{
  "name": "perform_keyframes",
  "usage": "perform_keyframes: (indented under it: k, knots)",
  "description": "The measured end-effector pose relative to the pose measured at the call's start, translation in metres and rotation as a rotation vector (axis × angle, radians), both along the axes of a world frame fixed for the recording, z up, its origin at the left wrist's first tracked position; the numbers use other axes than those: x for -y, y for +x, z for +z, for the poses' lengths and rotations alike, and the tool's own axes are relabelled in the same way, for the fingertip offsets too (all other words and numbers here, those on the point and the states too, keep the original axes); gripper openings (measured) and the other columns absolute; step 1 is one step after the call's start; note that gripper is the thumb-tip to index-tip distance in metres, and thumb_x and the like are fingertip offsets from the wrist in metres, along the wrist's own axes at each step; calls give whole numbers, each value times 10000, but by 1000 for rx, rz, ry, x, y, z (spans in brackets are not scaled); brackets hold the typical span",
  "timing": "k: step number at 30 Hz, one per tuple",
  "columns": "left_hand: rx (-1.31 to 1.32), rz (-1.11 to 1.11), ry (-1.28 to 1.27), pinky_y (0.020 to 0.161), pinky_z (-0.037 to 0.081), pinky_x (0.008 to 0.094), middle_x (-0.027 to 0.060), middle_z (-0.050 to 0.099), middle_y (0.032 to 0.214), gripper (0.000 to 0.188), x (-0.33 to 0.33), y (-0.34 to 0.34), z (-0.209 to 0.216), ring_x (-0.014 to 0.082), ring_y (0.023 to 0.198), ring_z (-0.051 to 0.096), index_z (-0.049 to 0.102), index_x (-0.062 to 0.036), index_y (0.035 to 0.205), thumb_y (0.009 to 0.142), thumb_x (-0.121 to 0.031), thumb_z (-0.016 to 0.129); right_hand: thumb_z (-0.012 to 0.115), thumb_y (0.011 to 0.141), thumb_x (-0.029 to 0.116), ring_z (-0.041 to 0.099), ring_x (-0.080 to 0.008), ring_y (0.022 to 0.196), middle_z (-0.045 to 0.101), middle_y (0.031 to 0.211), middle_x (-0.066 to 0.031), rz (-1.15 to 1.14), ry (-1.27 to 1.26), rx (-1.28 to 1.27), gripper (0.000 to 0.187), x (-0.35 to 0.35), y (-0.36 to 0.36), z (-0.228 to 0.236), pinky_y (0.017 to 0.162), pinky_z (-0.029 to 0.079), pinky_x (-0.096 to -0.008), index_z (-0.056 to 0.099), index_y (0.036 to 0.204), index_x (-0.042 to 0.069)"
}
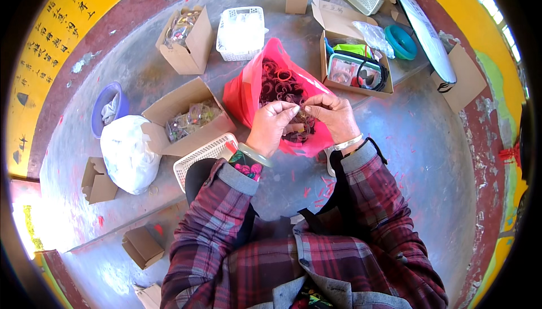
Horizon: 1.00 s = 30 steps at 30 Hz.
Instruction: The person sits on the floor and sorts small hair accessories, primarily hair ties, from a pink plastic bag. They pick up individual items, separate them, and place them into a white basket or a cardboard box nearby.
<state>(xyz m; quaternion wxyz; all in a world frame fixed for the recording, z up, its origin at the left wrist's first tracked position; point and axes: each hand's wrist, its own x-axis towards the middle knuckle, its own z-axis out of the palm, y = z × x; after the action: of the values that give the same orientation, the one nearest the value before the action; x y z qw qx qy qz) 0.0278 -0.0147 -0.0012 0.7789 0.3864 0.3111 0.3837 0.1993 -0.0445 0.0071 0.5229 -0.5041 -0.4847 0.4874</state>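
Observation:
My left hand and my right hand meet fingertip to fingertip over an open red plastic bag. Each has its thumb and forefinger pinched together. Whatever lies between the fingertips is too small to make out. Inside the bag is a heap of dark reddish-brown loops, thin and ring-shaped, with a brighter red ring near the top. The bag's mouth gapes beneath my fingers, and my hands hide part of the heap.
Left of the bag stand a cardboard box of small wrapped items, a white plastic basket and a stuffed white bag. Beyond are another filled box and a white basket. At right sits a box with a clear-lidded container.

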Motion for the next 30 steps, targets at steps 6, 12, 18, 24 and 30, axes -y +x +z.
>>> perform_keyframes:
  k: [6, 12, 18, 24, 30]
  knots:
    - [56, -31, -25, 669, 548, 283, 94, 621, 906, 144, 0, -1, -2, 166, 742, 638, 573, 21, 972, 884, -89, 541, 635, 787, 19, 577, -73, 740, 646, 847, -26, 79, -119, -53, 190, 5, 1, 16, 683, 467, -204, 653, 971, -24]
    - [39, -38, -31, 691, 552, 293, 118, 629, 934, 166, -1, -1, -6, 180, 790, 638, 567, 47, 989, 884, -77, 534, 639, 787, 28, 578, -74, 731, 648, 854, -28, 87, -133, -25, 203, 7, 1, 16, 666, 465, -205, 660, 985, -15]
    - [32, -82, -64, 719, 550, 293, 125, 633, 949, 188, -3, -5, -3, 188, 841, 634, 568, 45, 1012, 891, -91, 522, 619, 788, 4, 575, -75, 751, 644, 841, -16, 62, -105, -3, 197, 7, -2, 14, 672, 456, -209, 667, 979, -3]
    - [125, -151, -132, 776, 538, 322, 125, 626, 978, 198, -6, -13, 2, 200, 879, 626, 575, 33, 1015, 904, -111, 497, 575, 793, -39, 562, -81, 759, 615, 798, -12, 146, 1, 68, 203, 8, -1, 19, 677, 450, -216, 680, 954, 23]
    - [216, -185, -170, 805, 526, 332, 129, 623, 973, 182, -10, -18, 1, 199, 871, 623, 576, 26, 1005, 895, -88, 485, 552, 795, -66, 564, -98, 746, 597, 774, -26, 169, 130, 165, 189, 6, 2, 14, 690, 457, -228, 684, 898, 23]
